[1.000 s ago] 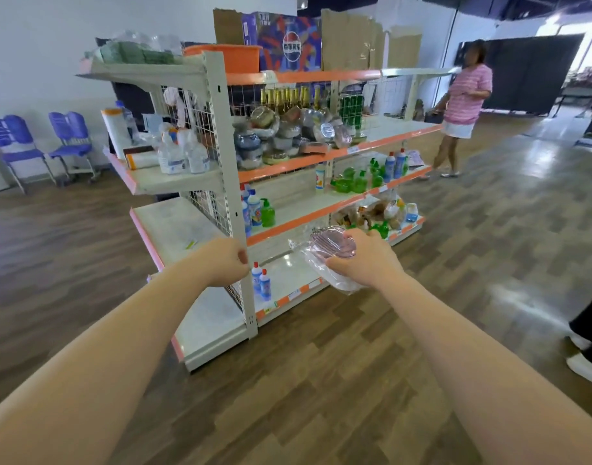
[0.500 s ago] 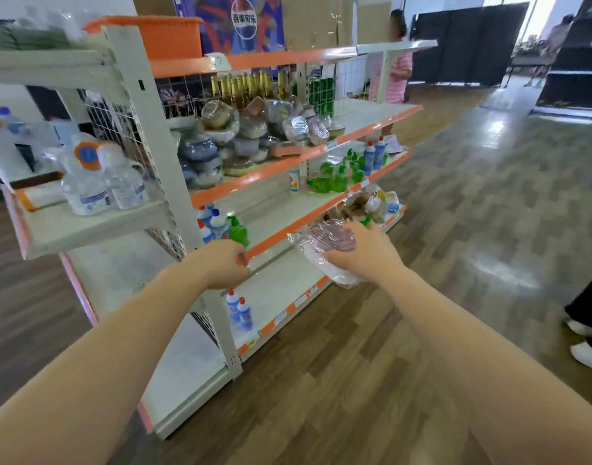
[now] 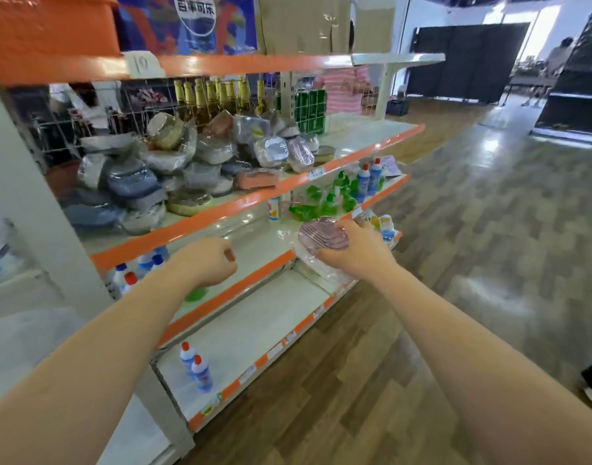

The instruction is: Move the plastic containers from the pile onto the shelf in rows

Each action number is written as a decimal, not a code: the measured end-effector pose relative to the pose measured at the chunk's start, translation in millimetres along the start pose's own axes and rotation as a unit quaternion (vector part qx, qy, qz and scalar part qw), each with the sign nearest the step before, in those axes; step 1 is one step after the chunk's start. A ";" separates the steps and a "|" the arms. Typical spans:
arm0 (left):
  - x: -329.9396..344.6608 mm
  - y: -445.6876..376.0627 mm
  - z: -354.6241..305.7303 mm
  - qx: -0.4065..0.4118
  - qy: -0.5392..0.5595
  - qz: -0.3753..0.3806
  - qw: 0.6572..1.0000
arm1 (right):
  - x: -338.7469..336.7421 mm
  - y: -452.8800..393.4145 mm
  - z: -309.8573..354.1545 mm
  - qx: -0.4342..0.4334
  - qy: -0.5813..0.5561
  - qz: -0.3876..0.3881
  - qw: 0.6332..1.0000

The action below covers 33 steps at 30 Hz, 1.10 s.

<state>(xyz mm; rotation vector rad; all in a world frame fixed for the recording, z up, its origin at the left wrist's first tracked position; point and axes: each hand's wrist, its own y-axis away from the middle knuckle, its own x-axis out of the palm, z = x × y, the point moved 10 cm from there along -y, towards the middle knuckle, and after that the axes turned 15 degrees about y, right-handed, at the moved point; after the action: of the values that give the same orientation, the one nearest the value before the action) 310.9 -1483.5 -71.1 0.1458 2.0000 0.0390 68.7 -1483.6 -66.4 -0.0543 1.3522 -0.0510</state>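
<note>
Pile of containers [image 3: 173, 169] on the shelf [image 3: 348, 152], bottles [image 3: 217, 102] behind it, open shelf to its right

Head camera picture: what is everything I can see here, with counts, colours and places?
wrapped containers: a pile, too many to count, grey, blue, pink; upper middle shelf
glass bottles: about eight, amber, gold caps; behind pile
green soap bottles: several; lower shelf
white bottles: two, red caps; bottom shelf
orange tub: one; top shelf
pink container: one, bagged; in right hand
left hand: curled, holding nothing
right hand: gripping pink container
</note>
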 end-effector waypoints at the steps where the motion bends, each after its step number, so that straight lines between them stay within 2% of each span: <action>1: 1.1 -15.3 -3.7 0.000 -0.004 0.001 1.000 | 1.5 -15.6 -4.6 0.000 0.000 0.001 1.000; 12: -9.2 -197.2 -25.4 0.007 -0.009 -0.024 1.000 | 16.0 -193.5 -29.3 -0.015 -0.003 -0.009 1.000; 20: -50.3 -338.2 -29.7 0.006 -0.005 -0.069 0.998 | -1.9 -346.6 -21.5 -0.039 -0.049 -0.038 0.997; 27: -70.0 -414.4 -40.4 0.003 0.006 -0.129 0.992 | 1.9 -439.4 -21.7 -0.067 -0.062 -0.065 0.994; 33: -92.4 -460.2 -43.1 -0.034 0.012 -0.186 0.982 | 1.1 -513.6 -19.9 -0.117 -0.077 -0.084 0.987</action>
<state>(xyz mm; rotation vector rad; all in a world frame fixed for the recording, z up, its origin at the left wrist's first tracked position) 270.8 -1949.5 -12.6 -0.2737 2.0174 -0.1310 46.8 -1996.2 -36.5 -0.3636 1.1918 -0.0295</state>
